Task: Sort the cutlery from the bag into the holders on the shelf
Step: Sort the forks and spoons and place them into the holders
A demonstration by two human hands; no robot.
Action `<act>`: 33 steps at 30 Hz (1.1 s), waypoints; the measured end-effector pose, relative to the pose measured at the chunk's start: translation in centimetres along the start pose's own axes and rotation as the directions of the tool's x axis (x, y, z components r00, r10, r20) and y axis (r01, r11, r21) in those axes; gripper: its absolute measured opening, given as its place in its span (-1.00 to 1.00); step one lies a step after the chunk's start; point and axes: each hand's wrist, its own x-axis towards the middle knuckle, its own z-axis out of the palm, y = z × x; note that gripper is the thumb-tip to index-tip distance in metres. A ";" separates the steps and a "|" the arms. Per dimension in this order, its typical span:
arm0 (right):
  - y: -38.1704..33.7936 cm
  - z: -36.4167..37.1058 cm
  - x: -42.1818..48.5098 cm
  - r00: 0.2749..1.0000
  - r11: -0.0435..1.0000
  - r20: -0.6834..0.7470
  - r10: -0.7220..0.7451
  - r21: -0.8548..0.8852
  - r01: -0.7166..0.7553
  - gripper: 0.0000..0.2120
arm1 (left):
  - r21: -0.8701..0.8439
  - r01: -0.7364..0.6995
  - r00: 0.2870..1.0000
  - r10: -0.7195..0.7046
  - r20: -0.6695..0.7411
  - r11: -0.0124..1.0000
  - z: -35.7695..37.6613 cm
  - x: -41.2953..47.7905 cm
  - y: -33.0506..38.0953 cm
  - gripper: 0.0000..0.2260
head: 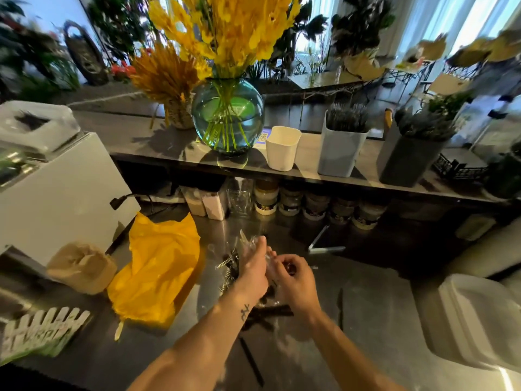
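Observation:
A clear plastic bag with dark-handled cutlery lies on the steel counter. My left hand and my right hand both grip the bag's clear plastic, close together at its top. More dark cutlery shows beneath my wrists. On the shelf above stand three holders: a white one that looks empty, a light grey one filled with cutlery, and a dark grey one also filled.
A yellow bag lies left of my hands. A round glass vase with yellow flowers stands on the shelf. Jars line up under the shelf. A white appliance is at left, a white tub at right.

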 end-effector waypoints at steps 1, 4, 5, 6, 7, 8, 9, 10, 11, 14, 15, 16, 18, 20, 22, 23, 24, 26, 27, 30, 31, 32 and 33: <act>-0.6 0.0 0.8 1.000 1.000 0.008 -0.006 0.012 0.005 -0.93 | -0.006 -0.020 1.000 0.020 0.000 1.000 0.6 0.1 0.9 -0.60; -2.2 0.0 2.6 0.998 0.998 0.005 -0.059 -0.002 0.059 -0.93 | 0.014 -0.071 0.998 0.071 -0.001 0.997 1.7 0.9 2.9 -0.57; -2.8 0.1 3.2 0.998 0.998 0.004 -0.070 0.005 0.070 -0.92 | 0.011 -0.083 0.997 0.083 0.004 0.996 2.1 1.0 3.7 -0.58; -3.3 0.2 3.6 0.998 0.998 0.005 -0.067 0.010 0.067 -0.92 | 0.004 -0.098 0.995 0.098 0.004 0.995 2.4 1.4 4.1 -0.60; -3.9 0.2 4.1 0.997 0.997 0.014 -0.071 0.027 0.070 -0.93 | -0.009 -0.112 0.994 0.113 0.004 0.994 2.8 1.7 4.7 -0.63; -4.6 0.2 4.6 0.997 0.997 0.027 -0.070 0.038 0.069 -0.95 | -0.008 -0.125 0.992 0.125 0.000 0.992 3.2 2.0 5.4 -0.66; -5.1 0.3 4.9 0.997 0.996 0.043 -0.069 0.057 0.066 -0.97 | -0.010 -0.133 0.991 0.132 -0.007 0.991 3.3 2.2 5.8 -0.68; -5.8 0.2 5.6 0.996 0.995 0.048 -0.079 0.066 0.075 -0.97 | -0.020 -0.137 0.991 0.136 -0.009 0.990 3.9 2.6 6.5 -0.67; -6.1 0.2 5.8 0.996 0.994 0.054 -0.076 0.085 0.071 -0.97 | -0.039 -0.134 0.991 0.133 -0.012 0.990 4.1 2.9 6.8 -0.65; -7.8 0.4 7.7 0.997 0.992 0.044 -0.071 0.105 0.066 -0.94 | -0.097 -0.171 0.985 0.171 -0.009 0.980 5.4 4.0 8.7 -0.71; -8.2 0.4 8.2 0.997 0.992 0.039 -0.070 0.104 0.066 -0.93 | -0.104 -0.195 0.981 0.195 -0.004 0.975 5.9 4.3 9.3 -0.76; -8.8 0.5 9.1 0.997 0.993 0.035 -0.075 0.091 0.071 -0.92 | -0.100 -0.217 0.976 0.218 0.002 0.971 6.5 4.8 10.2 -0.80; -9.9 0.6 10.4 0.994 0.992 0.029 -0.101 0.083 0.098 -0.88 | -0.082 -0.266 0.963 0.268 0.019 0.960 7.7 5.7 12.0 -0.83; -11.1 0.6 11.9 0.993 0.988 0.016 -0.118 0.102 0.115 -0.86 | -0.040 -0.341 0.938 0.342 0.048 0.939 9.1 6.6 13.8 -0.82; -12.5 0.6 13.7 0.989 0.980 -0.027 -0.143 0.139 0.145 -0.88 | -0.012 -0.423 0.901 0.422 0.099 0.906 10.9 7.4 15.9 -0.86; -13.1 0.5 14.7 0.987 0.975 -0.043 -0.153 0.156 0.158 -0.88 | -0.004 -0.459 0.881 0.456 0.129 0.888 11.8 7.6 16.9 -0.88; -13.8 0.4 15.3 0.987 0.973 -0.052 -0.154 0.169 0.161 -0.87 | 0.004 -0.489 0.862 0.482 0.159 0.872 12.5 7.7 17.7 -0.88; -15.2 0.2 17.1 0.983 0.964 -0.075 -0.168 0.196 0.180 -0.85 | 0.034 -0.530 0.832 0.512 0.213 0.847 14.4 7.9 19.7 -0.86; -15.8 0.0 17.6 0.981 0.961 -0.081 -0.178 0.201 0.191 -0.85 | 0.054 -0.537 0.827 0.513 0.230 0.842 15.1 7.9 20.4 -0.86; -17.4 -0.5 20.3 0.977 0.957 -0.086 -0.194 0.204 0.208 -0.82 | 0.060 -0.560 0.807 0.528 0.263 0.826 17.7 9.0 22.3 -0.85; -17.7 -0.6 21.0 0.977 0.957 -0.081 -0.199 0.198 0.211 -0.80 | 0.065 -0.579 0.796 0.546 0.261 0.813 18.3 9.2 22.8 -0.84; -17.9 -0.8 22.1 0.977 0.959 -0.082 -0.196 0.194 0.209 -0.77 | 0.071 -0.597 0.784 0.562 0.264 0.799 19.2 9.9 23.2 -0.83; -18.1 -0.7 22.5 0.980 0.961 -0.084 -0.182 0.194 0.195 -0.74 | 0.079 -0.616 0.771 0.580 0.262 0.783 19.3 10.1 23.6 -0.83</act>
